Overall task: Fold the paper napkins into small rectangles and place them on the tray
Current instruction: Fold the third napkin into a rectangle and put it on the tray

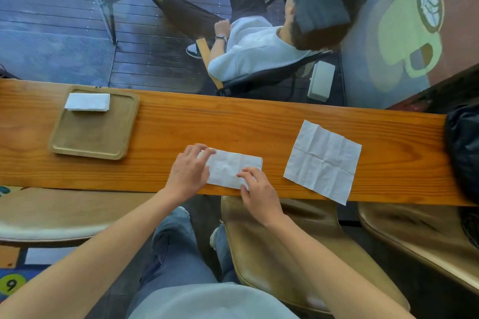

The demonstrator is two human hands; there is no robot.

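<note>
Napkin (228, 167) creased, half-folded rectangle; left hand (188, 171) and right hand (255, 189) flat, fingers spread, pressing it.

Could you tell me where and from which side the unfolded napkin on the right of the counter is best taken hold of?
Probably at its near corner: the unfolded napkin lies flat on the counter, but that corner overhangs the near edge. Coming from the person's side, the right hand could pinch it above and below; elsewhere it lies flat, with nothing to get under. Both hands are now on the half-folded napkin.
</note>
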